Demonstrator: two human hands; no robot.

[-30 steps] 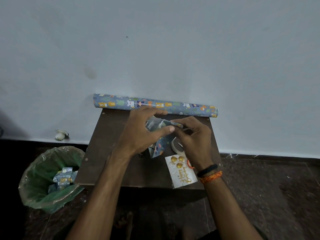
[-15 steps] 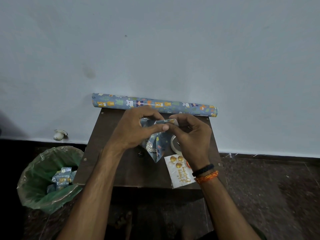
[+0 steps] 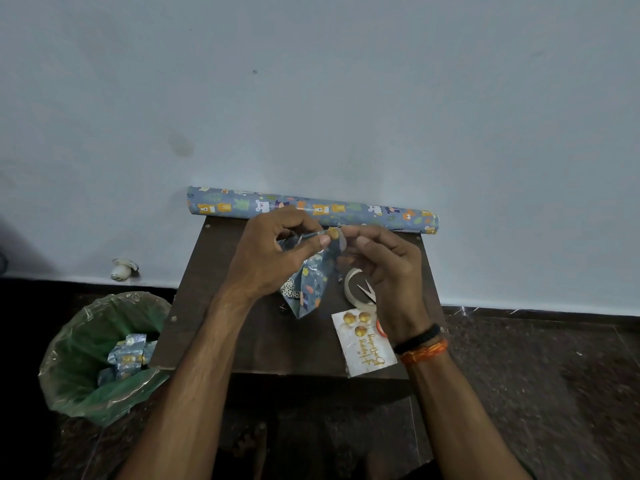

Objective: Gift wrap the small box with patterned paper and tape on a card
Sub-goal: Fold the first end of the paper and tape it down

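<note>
At lower left of the frame one green-lined bin (image 3: 104, 355) holds one crumpled scrap of patterned paper (image 3: 128, 356). Along the table's (image 3: 242, 341) far edge, mid-frame, lies one roll of patterned paper (image 3: 311, 210). Just below it, at centre, the left hand (image 3: 273, 258) and right hand (image 3: 384, 268) hold the small box (image 3: 308, 282) up off the table, paper loose around it. Each grip is curled and pinching the paper's top edge, thumbs nearly meeting; whether tape is already between the fingers I cannot tell. To do this fold well, I judge the paper should be pulled taut against the box, the crease pressed flat, and one thumb kept on it while tape comes. Right of the box sit one tape roll (image 3: 353, 289) and one pair of scissors (image 3: 367, 291), mostly hidden; lower right of centre lies one birthday card (image 3: 363, 344), not yet attached
</note>
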